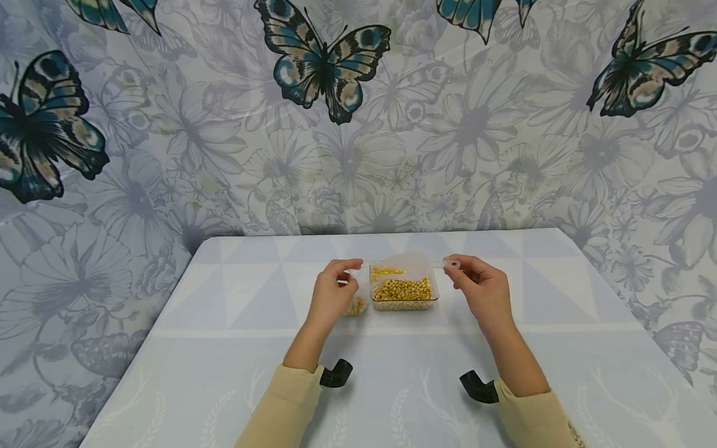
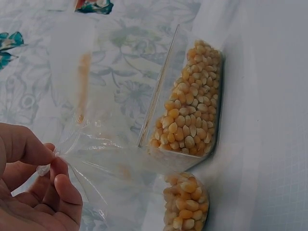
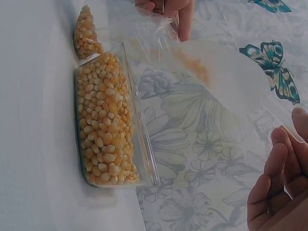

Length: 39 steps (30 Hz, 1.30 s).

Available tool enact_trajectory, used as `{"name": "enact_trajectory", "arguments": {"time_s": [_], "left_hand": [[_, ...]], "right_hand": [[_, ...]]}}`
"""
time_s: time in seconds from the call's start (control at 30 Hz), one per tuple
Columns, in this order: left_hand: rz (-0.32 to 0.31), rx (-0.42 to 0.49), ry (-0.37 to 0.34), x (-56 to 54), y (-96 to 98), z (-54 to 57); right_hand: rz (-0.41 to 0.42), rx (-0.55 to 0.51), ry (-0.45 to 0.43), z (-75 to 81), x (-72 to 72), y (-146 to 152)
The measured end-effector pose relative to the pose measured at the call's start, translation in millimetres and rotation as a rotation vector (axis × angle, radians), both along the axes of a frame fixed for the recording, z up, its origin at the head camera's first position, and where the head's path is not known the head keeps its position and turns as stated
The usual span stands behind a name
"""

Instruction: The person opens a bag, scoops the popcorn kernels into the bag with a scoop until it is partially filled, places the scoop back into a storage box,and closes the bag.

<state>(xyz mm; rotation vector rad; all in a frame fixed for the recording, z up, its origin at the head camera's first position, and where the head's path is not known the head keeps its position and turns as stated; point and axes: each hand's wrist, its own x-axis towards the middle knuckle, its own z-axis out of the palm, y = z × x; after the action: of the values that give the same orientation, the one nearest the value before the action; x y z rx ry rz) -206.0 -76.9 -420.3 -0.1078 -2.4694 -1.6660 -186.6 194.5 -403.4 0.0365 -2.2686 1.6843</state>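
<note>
A clear rectangular container (image 3: 147, 144) filled with yellow corn kernels (image 1: 402, 289) stands on the table, between the two hands in the head view. At its left side sits a clear plastic bag (image 2: 103, 166) with more kernels (image 2: 186, 204) in its bottom. My left hand (image 1: 335, 289) pinches the bag's gathered top edge between thumb and fingers. Between thumb and fingertips, my right hand (image 1: 482, 286) grips the handle end of a whitish translucent scoop (image 3: 219, 72). The scoop's rounded part hangs over the container's far side, reaching toward the bag; a blurred orange patch shows through it.
The table (image 1: 241, 373) has a pale cover with triangles and leaf prints. Behind it hangs a floral cloth (image 1: 358, 168) with large butterflies. A black wrist mount (image 1: 336, 374) juts from the left sleeve, another black mount (image 1: 479, 387) from the right.
</note>
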Motion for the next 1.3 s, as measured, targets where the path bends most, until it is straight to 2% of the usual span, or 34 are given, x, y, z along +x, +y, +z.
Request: {"name": "enact_trajectory", "arguments": {"time_s": [0.37, 0.7, 1.13, 1.3], "left_hand": [[0.000, 0.002, 0.019, -1.5, 0.4, -2.1], [0.010, 0.005, -0.008, -0.9, 0.7, -1.1], [0.009, -0.010, 0.008, -1.0, 0.1, -0.4], [0.017, -0.002, 0.004, -0.2, -1.1, 1.3]], "right_hand": [[-0.006, -0.031, 0.010, 3.3, 2.7, -3.6], [-0.001, -0.026, 0.015, 4.1, 2.8, -3.1], [0.008, -0.050, 0.024, 4.0, 3.0, -1.9], [-0.020, -0.097, 0.032, 5.9, 2.6, 0.9]]}}
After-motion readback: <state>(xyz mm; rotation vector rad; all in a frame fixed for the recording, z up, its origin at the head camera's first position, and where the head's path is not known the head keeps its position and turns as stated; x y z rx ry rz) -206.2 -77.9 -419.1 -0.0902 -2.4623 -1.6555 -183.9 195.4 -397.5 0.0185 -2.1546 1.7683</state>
